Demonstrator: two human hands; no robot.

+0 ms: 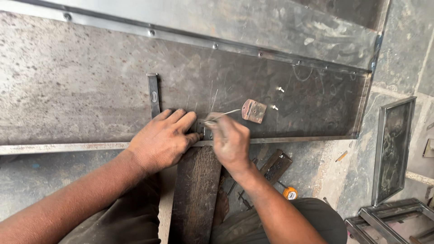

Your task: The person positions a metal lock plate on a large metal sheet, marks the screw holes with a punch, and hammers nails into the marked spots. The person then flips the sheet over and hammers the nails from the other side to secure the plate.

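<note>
left hand (163, 139) is pressing flat, fingers spread, on the metal sheet (90, 81); right hand (230, 141) is pinching a thin scriber (222, 116) | marking is going on; hinge plate (253, 110) is lying loose, not fixed yet

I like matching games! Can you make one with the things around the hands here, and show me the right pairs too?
Things:
1. hinge plate
2. left hand
3. right hand
4. wooden plank

Places or states:
A. pinching a thin pale scriber
B. lying loose on the sheet, rusty brown
C. pressed flat on the metal sheet
D. below the sheet's edge, between the two arms

Pairs: 1-B, 2-C, 3-A, 4-D
</note>
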